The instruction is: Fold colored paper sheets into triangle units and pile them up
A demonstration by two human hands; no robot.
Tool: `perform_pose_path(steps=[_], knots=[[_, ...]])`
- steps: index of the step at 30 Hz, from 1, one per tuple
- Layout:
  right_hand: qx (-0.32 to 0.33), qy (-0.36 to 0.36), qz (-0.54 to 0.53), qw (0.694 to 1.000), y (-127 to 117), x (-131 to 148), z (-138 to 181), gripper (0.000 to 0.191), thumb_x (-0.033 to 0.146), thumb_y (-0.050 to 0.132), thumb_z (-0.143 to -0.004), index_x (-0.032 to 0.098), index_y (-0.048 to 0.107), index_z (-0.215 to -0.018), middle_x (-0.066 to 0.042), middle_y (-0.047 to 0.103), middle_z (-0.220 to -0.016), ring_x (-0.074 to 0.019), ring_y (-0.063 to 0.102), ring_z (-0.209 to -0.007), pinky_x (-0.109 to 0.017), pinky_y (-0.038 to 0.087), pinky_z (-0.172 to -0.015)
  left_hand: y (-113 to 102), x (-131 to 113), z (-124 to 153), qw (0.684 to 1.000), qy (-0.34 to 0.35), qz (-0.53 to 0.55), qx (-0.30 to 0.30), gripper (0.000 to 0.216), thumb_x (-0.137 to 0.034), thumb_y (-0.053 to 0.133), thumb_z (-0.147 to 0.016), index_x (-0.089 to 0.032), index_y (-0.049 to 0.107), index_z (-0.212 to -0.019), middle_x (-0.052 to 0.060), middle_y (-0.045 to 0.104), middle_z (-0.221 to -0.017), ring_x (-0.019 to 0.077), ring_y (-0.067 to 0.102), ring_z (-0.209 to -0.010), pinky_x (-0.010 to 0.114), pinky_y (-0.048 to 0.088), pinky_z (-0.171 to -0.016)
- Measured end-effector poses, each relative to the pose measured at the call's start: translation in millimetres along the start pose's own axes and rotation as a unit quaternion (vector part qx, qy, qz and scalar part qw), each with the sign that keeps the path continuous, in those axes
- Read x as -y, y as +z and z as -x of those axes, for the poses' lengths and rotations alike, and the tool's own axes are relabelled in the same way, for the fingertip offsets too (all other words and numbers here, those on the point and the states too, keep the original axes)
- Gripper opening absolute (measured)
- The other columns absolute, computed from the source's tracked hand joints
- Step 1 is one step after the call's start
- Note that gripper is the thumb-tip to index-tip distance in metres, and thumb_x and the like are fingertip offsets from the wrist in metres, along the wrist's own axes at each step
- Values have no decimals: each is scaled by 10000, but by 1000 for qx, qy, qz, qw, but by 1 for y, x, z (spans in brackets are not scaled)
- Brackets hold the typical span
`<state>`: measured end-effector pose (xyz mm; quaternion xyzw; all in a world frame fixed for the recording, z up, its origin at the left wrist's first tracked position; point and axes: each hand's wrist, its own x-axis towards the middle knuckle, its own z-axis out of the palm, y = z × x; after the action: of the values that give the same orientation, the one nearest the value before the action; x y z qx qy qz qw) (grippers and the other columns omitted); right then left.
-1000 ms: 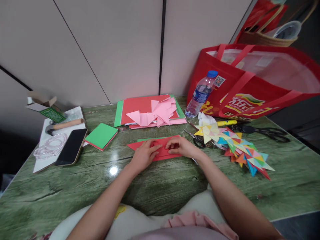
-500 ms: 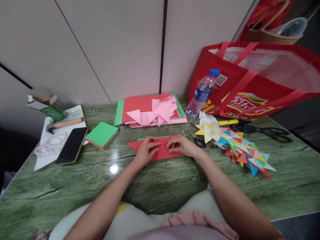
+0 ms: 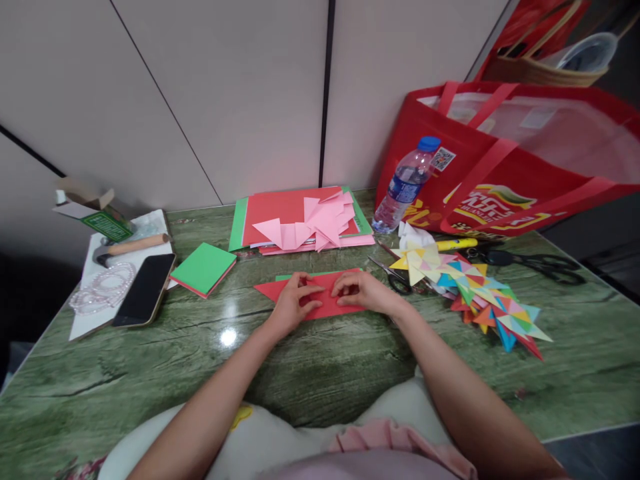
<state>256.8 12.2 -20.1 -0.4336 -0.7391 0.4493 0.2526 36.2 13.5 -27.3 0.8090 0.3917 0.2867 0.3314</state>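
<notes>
Green wood-grain surface (image 3: 165,373) spreads beneath both hands, with red paper (image 3: 330,311) directly under their fingers. The left hand (image 3: 289,301) touches it, thumb parted from the fingers; the right hand (image 3: 371,293) curls its fingers on it, pinching or not, I cannot tell. Beyond the fingers lie pink folded pieces (image 3: 327,221); rightward, colourful folded paper (image 3: 477,288).

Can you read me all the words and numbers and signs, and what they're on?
"欢乐": red bag; letters below too blurred.
QR code: on that bag, no readable words.
Bottle label: too blurred.
Green box: too small.
No readable numbers.
</notes>
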Motion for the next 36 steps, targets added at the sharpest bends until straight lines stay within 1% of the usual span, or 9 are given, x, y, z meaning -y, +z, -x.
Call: perform_pose_path(steps=[5, 10, 12, 15, 17, 20, 24, 30, 36], knots=[[-3, -6, 4, 1000, 1, -1, 0, 221, 355, 674, -718, 153, 697, -803, -57, 652, -802, -142, 541, -659, -258, 423, -596, 1, 0, 0, 1000, -5, -5, 8, 326, -165, 716, -697, -260, 680, -1007, 48, 446, -1096, 190, 509, -1022, 404, 448, -937], [6, -16, 4, 1000, -2, -2, 1, 199, 321, 643, -738, 152, 700, -826, -61, 666, -825, -152, 556, -700, -263, 429, -634, 0, -2, 1, 1000, -8, -20, 10, 331, -179, 721, -695, -257, 677, -1013, 47, 444, -1098, 185, 509, -995, 405, 454, -924], [9, -6, 2, 1000, -6, -4, 2, 196, 314, 637, -738, 153, 700, -832, -50, 664, -787, -143, 539, -668, -256, 418, -612, 0, -3, 0, 1000, -5, -23, 10, 320, -179, 718, -698, -246, 680, -1008, 50, 446, -1096, 185, 508, -994, 399, 451, -925], [-1, 21, 11, 1000, -12, -5, 5, 204, 332, 661, -712, 151, 701, -796, -26, 634, -689, -120, 470, -580, -244, 373, -546, -1, -3, 0, 1000, -4, -27, 14, 315, -163, 713, -698, -240, 682, -1002, 50, 443, -1098, 185, 502, -997, 392, 447, -927], [-4, 26, 17, 1000, -15, -5, 6, 211, 347, 670, -702, 149, 700, -766, -21, 622, -671, -112, 437, -557, -242, 351, -529, -1, -2, 0, 999, -6, -30, 17, 318, -160, 713, -698, -243, 681, -1003, 48, 438, -1099, 178, 504, -974, 390, 454, -915], [8, 21, 15, 1000, -18, -5, 6, 210, 350, 675, -698, 147, 698, -749, -31, 625, -696, -120, 455, -589, -245, 359, -546, 0, 0, 0, 999, -4, -29, 19, 317, -162, 716, -697, -244, 681, -1001, 48, 430, -1098, 170, 505, -950, 386, 464, -896], [9, 15, 14, 1000, -17, -7, 5, 196, 334, 689, -687, 147, 703, -745, -45, 625, -729, -144, 502, -666, -253, 386, -598, 0, 1, -1, 999, 3, -29, 18, 315, -169, 715, -699, -248, 681, -1001, 48, 428, -1097, 177, 497, -974, 387, 461, -901], [14, 20, 9, 1000, -18, -12, 5, 196, 340, 706, -677, 154, 707, -739, -46, 621, -747, -150, 516, -681, -257, 396, -610, 0, 2, -1, 1000, 0, -23, 17, 307, -166, 722, -690, -242, 687, -985, 47, 430, -1089, 171, 500, -942, 381, 464, -888], [24, 10, 7, 1000, -20, -17, 5, 153, 302, 711, -671, 163, 715, -735, -47, 618, -781, -151, 523, -708, -251, 396, -612, 0, 2, -1, 1000, -1, -20, 18, 321, -159, 726, -685, -244, 683, -991, 44, 422, -1088, 170, 493, -946, 392, 457, -902]])
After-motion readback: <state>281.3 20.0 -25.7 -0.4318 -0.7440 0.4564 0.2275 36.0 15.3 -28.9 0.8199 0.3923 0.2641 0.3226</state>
